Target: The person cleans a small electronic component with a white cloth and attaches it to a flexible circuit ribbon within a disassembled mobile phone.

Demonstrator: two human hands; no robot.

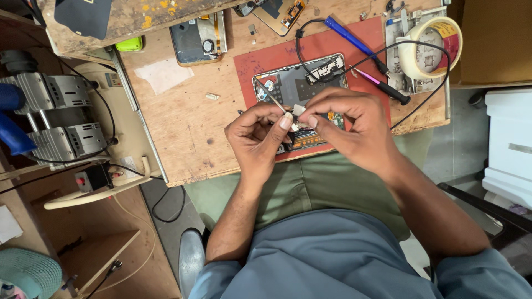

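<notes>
My blue-grey shirt [332, 254] fills six o'clock; above it, my hands, left [257, 138] and right [346, 124], pinch thin metal tweezers [270, 96] and a tiny, light, likely fragile pale part [300, 109] by its edges over an opened phone [302, 83].

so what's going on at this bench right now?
A person sits at a wooden workbench over an opened phone lying on a red mat. The left hand holds thin tweezers, tips close to a small pale part pinched in the right hand. A blue screwdriver, a tape roll and other opened phones lie behind.
</notes>
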